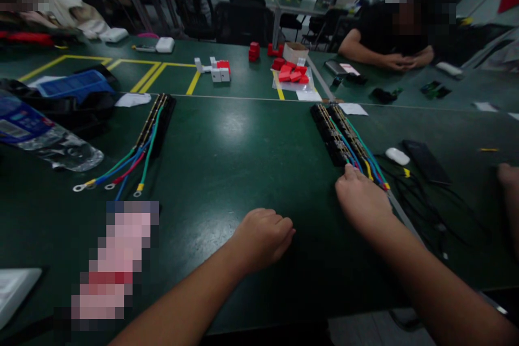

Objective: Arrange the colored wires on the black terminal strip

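Observation:
My right hand [363, 194] is closed at the near end of a pair of long black terminal strips, its fingers on the coloured wires there; the fingertips are partly hidden. The left strip [330, 138] of the pair and the right strip [352, 135] lie side by side, with green, blue and yellow wires [368, 170] running along them. To the left, my left hand [265, 238] is curled into a loose fist over the table, with nothing showing in it. Another black terminal strip [164, 119] lies farther left, its wires ending in ring lugs [138, 190].
On the green table [227, 162] are a plastic bottle [52, 135], a blurred-out pink item [117, 259], a white mouse [397, 156], a black flat device [425, 161] and black cables [421, 211]. Red blocks [290, 73] and white parts [219, 73] lie farther back. Other people sit around.

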Motion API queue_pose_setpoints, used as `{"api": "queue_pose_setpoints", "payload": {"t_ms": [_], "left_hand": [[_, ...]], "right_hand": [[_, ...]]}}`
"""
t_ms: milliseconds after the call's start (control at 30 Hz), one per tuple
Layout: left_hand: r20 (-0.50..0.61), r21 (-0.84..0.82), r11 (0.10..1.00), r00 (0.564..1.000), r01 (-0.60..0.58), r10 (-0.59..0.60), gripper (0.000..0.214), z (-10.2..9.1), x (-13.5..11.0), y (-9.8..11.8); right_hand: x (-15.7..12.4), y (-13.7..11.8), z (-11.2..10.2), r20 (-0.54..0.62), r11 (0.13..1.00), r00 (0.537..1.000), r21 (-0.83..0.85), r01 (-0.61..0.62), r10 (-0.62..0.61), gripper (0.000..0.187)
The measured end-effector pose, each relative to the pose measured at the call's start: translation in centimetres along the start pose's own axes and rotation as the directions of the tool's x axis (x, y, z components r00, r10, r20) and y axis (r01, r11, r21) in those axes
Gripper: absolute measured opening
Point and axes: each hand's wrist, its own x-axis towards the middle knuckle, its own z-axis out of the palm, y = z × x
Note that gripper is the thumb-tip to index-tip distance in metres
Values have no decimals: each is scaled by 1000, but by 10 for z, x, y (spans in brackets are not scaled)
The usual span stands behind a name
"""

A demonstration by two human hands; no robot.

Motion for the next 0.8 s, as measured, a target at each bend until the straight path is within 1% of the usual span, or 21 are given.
{"api": "queue_pose_setpoints", "payload": {"t_ms": [67, 133, 167, 233, 300, 333, 400, 467, 533, 600, 733, 800], "left_hand": [[5, -2, 1000, 1000, 2, -2, 22, 0, 0, 2], [1, 1, 1000, 1000, 28, -28, 21, -1, 1, 2], [-8, 3, 998, 998, 61, -61, 21, -2, 2, 2], [-41, 23, 982, 982, 186, -185, 19, -6, 2, 0], [-93, 49, 942, 940, 332, -327, 15, -11, 3, -5], [-126, 53, 915, 912, 399, -390, 16, -12, 2, -7], [-184, 35, 871, 860, 490, -476, 26, -12, 1, -11], [-213, 8, 859, 840, 512, -499, 39, -9, 1, -14], [-216, 1, 856, 836, 517, -505, 50, -4, 2, -16], [-220, -4, 844, 823, 536, -524, 61, 1, 3, -19], [-226, -40, 816, 791, 576, -569, 76, 4, 7, -28], [-218, -59, 813, 788, 579, -576, 77, 2, 7, -32]], "right_hand": [[1, -1, -3, -40, 1000, 999, 2, 11, -11, 44], [5, -5, -9, -111, 1000, 994, 16, 22, -20, 42], [9, -8, -13, -144, 999, 989, 28, 33, -29, 42], [21, -15, -23, -190, 994, 979, 58, 89, -77, 45], [35, -25, -36, -222, 989, 969, 81, 128, -107, 48], [43, -30, -43, -231, 986, 966, 89, 142, -118, 50], [60, -43, -58, -260, 977, 953, 100, 188, -157, 49], [75, -59, -72, -299, 970, 936, 98, 222, -184, 47], [90, -77, -87, -369, 967, 908, 80, 243, -198, 45], [102, -98, -101, -406, 950, 882, 88, 300, -241, 45], [120, -143, -126, -467, 886, 818, 140, 443, -335, 47], [126, -165, -137, -480, 831, 782, 172, 529, -398, 50]]}}
